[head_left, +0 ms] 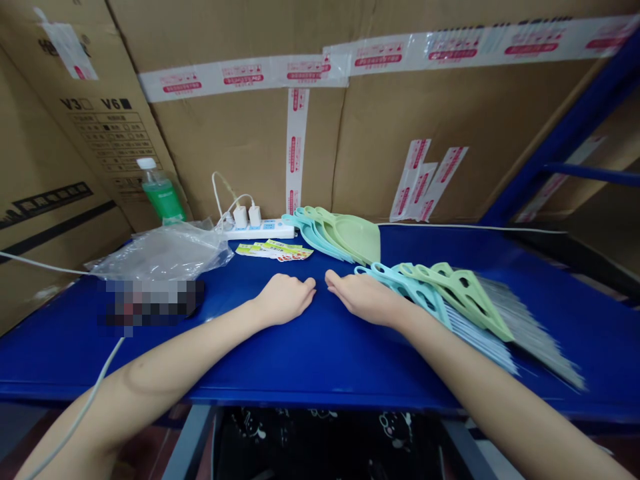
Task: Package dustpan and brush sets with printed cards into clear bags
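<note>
My left hand (287, 300) rests on the blue tabletop (315, 360) with its fingers curled in. Facing it across a small gap is my right hand (364, 297), also closed, thumb side up. Nothing shows in either hand. Just right of my right hand, partly behind its wrist and forearm, lie hand brushes: light blue ones (417, 290) and green ones (463, 293), with fanned bristles (533, 327). Beyond my hands sits an overlapping pile of dustpans, with a green dustpan (360, 237) on the right and light blue dustpans (317, 237) on the left.
Printed paper labels (275, 251) lie before a white power strip (263, 229) with plugged-in chargers (241, 217). At the left are a clear plastic bag (165, 253), a bottle of green liquid (163, 193) and a blurred-out object (150, 303). Large cardboard (240, 140) stands behind.
</note>
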The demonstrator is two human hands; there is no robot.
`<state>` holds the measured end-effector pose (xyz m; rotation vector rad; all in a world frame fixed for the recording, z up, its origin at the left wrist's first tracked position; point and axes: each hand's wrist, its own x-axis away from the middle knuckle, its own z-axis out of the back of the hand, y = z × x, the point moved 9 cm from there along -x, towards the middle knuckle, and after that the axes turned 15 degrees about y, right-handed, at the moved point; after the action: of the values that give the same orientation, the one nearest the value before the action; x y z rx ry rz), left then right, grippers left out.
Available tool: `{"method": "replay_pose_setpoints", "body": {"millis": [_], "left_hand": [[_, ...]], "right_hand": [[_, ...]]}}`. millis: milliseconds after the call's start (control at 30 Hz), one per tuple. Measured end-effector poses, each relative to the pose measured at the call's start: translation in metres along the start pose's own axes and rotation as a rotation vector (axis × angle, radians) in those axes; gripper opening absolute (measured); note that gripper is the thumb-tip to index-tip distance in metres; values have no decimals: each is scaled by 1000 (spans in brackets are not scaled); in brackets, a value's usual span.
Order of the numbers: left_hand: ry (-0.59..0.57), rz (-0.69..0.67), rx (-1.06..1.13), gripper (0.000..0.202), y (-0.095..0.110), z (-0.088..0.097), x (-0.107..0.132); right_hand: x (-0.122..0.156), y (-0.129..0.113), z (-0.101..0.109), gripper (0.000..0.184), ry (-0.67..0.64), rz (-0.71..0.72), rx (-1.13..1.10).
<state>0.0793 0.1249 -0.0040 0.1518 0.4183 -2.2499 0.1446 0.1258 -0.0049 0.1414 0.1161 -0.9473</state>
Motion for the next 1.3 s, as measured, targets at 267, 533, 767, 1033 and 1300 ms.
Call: {"method": "replay_pose_setpoints", "body": {"millis": [267,533,767,1033,1300], "left_hand": [[-9,3,-3,31,0,0,1],[-13,7,-11,31,-1,-1,1],[1,5,-6,31,-1,-1,1],[-6,9,-8,31,-1,-1,1],[-26,3,-14,33,0,0,1]], "right_hand": [[1,1,1,19,13,4,-29],[1,1,1,20,18,13,-37],[1,-1,4,22,19,22,-65],[2,1,3,21,10,10,-44],[1,1,5,20,14,15,-47]]}}
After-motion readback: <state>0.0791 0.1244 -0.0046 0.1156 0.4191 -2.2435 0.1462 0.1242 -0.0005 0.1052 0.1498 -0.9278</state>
